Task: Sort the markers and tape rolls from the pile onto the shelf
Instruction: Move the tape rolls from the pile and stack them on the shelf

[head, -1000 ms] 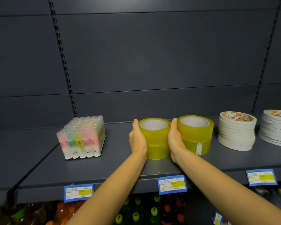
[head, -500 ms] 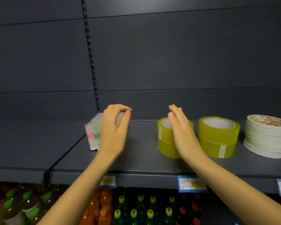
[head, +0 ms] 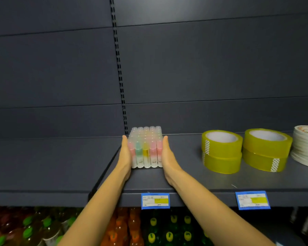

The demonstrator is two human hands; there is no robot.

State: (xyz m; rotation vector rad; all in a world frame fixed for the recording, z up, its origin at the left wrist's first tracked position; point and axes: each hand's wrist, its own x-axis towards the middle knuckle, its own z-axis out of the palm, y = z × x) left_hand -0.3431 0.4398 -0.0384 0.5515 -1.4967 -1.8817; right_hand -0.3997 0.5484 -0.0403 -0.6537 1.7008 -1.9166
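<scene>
A block of pastel markers [head: 145,148] with clear caps stands upright on the dark grey shelf [head: 194,176], near its left end. My left hand [head: 125,155] lies flat against the block's left side and my right hand [head: 168,157] flat against its right side, so the block is pressed between my palms. To the right stand two stacks of yellow tape rolls [head: 221,151] [head: 267,150], each two rolls high. A stack of white tape rolls [head: 306,148] sits at the right edge, partly cut off.
The shelf's back panel and a slotted upright [head: 120,77] rise behind the markers. Blue price labels [head: 155,200] [head: 252,200] hang on the shelf's front lip. Drink bottles [head: 149,228] fill the level below. A second shelf section [head: 43,162] lies to the left.
Both hands left the left yellow tape stack and moved left to the marker block, which they now clasp from both sides. The view shifted left.
</scene>
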